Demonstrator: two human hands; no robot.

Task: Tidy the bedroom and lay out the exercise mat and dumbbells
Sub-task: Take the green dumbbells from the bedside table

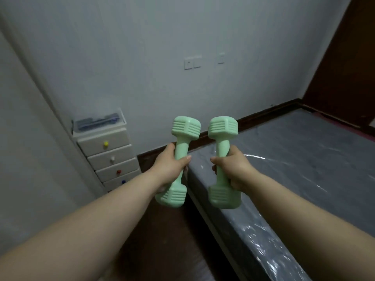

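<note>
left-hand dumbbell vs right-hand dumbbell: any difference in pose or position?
The left-hand dumbbell leans a little, its top end tipped to the right; the right-hand dumbbell stands closer to upright. The left-hand dumbbell hangs over the floor gap beside the drawer unit; the right-hand dumbbell is over the bed edge. Shared: both are mint green, same ribbed heads, each gripped around the handle by its own hand, left hand and right hand.

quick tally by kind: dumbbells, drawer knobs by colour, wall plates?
Green dumbbells: 2, one in the left hand (left dumbbell), one in the right hand (right dumbbell)
Drawer knobs: 4 visible: 1 yellow knob, 1 white knob, 1 red knob, 1 blue knob
Wall plates: 3, wall plates
Total: 9
</note>
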